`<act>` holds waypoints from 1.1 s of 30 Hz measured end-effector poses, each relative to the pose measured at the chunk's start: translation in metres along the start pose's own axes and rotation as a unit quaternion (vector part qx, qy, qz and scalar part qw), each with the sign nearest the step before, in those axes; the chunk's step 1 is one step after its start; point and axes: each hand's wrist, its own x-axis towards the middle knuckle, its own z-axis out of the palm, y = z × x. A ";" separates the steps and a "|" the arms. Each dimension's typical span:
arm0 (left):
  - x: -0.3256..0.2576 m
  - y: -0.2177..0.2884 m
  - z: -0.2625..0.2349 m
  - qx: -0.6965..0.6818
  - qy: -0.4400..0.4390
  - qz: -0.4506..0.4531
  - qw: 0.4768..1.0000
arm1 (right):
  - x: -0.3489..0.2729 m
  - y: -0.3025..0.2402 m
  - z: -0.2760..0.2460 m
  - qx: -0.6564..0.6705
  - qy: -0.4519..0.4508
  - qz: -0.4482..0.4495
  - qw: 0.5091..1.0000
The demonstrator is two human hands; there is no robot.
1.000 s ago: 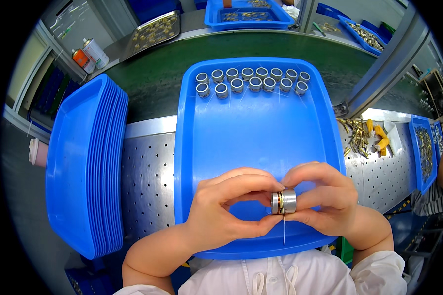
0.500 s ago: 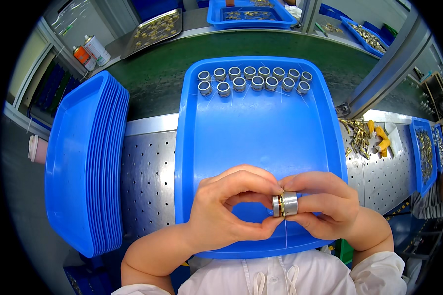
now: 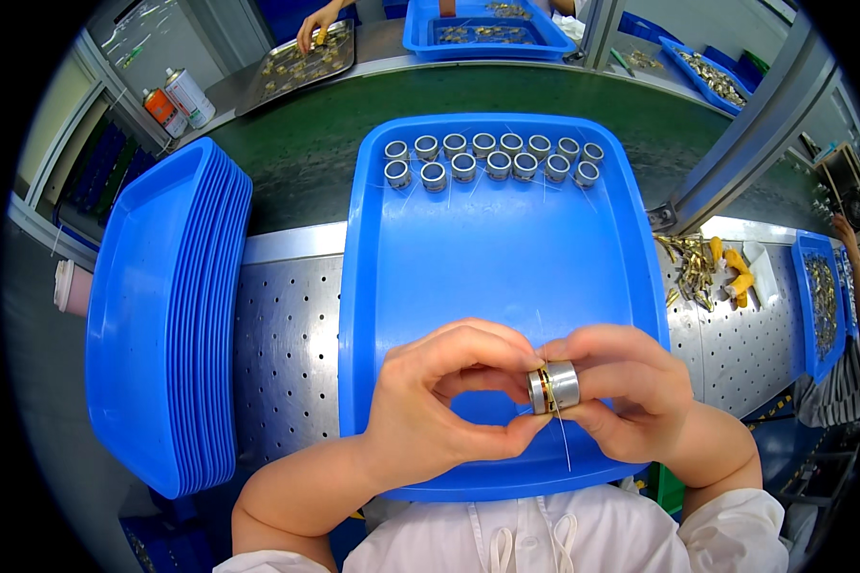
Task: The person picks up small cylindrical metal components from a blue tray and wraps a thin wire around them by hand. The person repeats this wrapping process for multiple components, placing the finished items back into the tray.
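Above the near part of a blue tray [image 3: 506, 258], both my hands hold one short silver metal cylinder. My left hand [image 3: 440, 401] pinches the left end of the metal cylinder [image 3: 556, 387] between thumb and fingertips. My right hand [image 3: 635, 392] grips its right side with thumb and fingers. A groove with yellowish and dark bands runs round the cylinder near its left end. From it a thin pale wire [image 3: 566, 444] hangs down toward me. Two rows of similar silver rings [image 3: 498, 166], several with fine wires sticking out, stand at the tray's far end.
Blue trays [image 3: 177, 315] are stacked on edge at left. Brass pieces [image 3: 695, 272] and yellow finger covers [image 3: 738, 277] lie right of my tray, near a metal post [image 3: 750, 124]. Across the green belt [image 3: 287, 177], another person's hand [image 3: 317, 27] reaches over a metal tray [image 3: 301, 67].
The cylinder has tilted slightly in my fingers, and its hanging wire has swung to the right. A co-worker's hand has appeared over the far metal tray.
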 end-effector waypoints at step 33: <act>0.003 -0.006 -0.006 0.165 0.024 0.002 0.986 | 0.008 0.002 -0.002 -0.191 -0.024 -0.109 0.975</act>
